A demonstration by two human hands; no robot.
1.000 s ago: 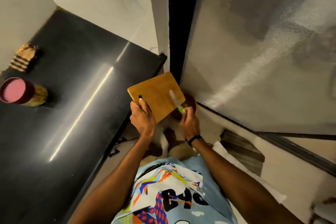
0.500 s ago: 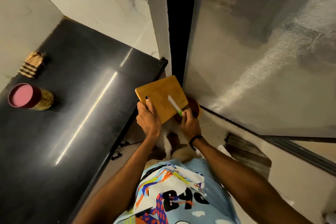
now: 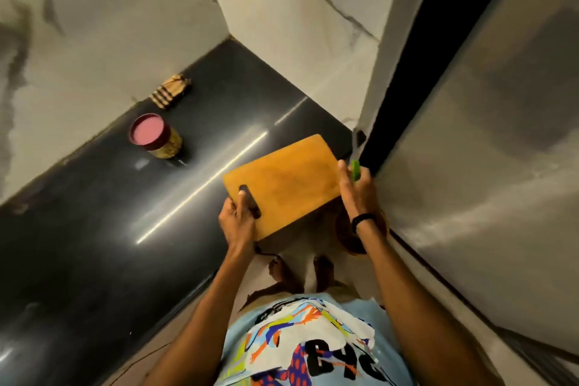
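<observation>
A wooden cutting board (image 3: pixel 286 180) with a dark handle slot hangs in the air over the right edge of the black countertop (image 3: pixel 94 213). My left hand (image 3: pixel 238 219) grips the board at its slot end. My right hand (image 3: pixel 355 188) holds a knife with a green handle (image 3: pixel 355 170) beside the board's right edge; its pale blade points up and away from me. A brown round bin (image 3: pixel 347 233) stands on the floor below the board, mostly hidden by my right arm.
A gold jar with a pink lid (image 3: pixel 156 138) and a small bundle of striped coasters (image 3: pixel 170 91) sit on the countertop near the marble wall. A steel fridge door (image 3: pixel 485 150) fills the right side. My bare feet (image 3: pixel 300 269) stand on the light floor.
The board has swung left from above the bin to above the countertop edge. The knife has left the board's face and now points up beside it. The view has shifted toward the countertop.
</observation>
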